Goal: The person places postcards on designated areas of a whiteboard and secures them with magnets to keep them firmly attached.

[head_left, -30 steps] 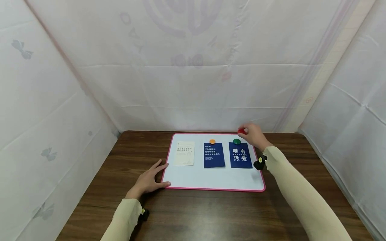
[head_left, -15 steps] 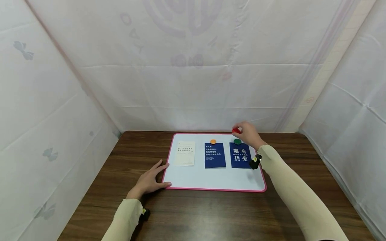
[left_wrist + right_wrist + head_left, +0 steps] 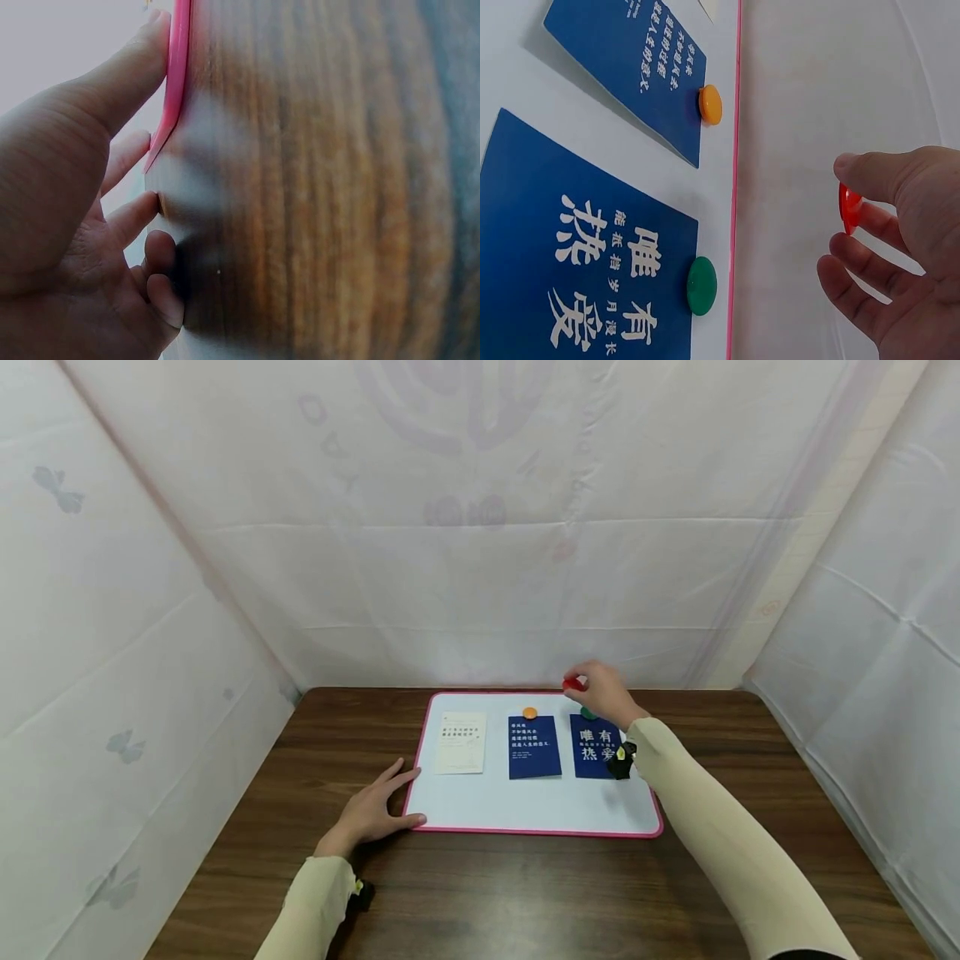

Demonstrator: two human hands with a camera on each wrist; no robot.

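Head view: whiteboard (image 3: 525,806) with pink rim lies flat on the wood table (image 3: 480,893), used as landmark. Right hand (image 3: 600,692) is raised above the board's far edge, right of center, pinching a red magnet (image 3: 572,683) between thumb and fingers. Magnet is in the air, not touching the board. Right wrist view shows it plainer: red magnet (image 3: 849,208) edge-on in the fingertips, right hand (image 3: 900,255) curled round it, over the area just past the board's pink rim (image 3: 735,187).

On the board: white card (image 3: 461,742) at the left part, no magnet on it. Blue card (image 3: 534,747) in the middle, orange magnet (image 3: 529,712) at its far edge. Second blue card (image 3: 596,746) to the right with large white characters, green magnet (image 3: 588,713) at its far edge, partly behind the right hand in head view; full in wrist view, green magnet (image 3: 701,286), orange magnet (image 3: 710,104).

Left hand (image 3: 371,810) lies flat on the table at the board's near-left corner, fingers straight and spread, thumb tip and fingers touching the rim, gripping nothing. Left wrist view: left hand (image 3: 67,247) against the pink rim (image 3: 174,82), blurred.

White sheeting hangs behind and at both sides of the table.
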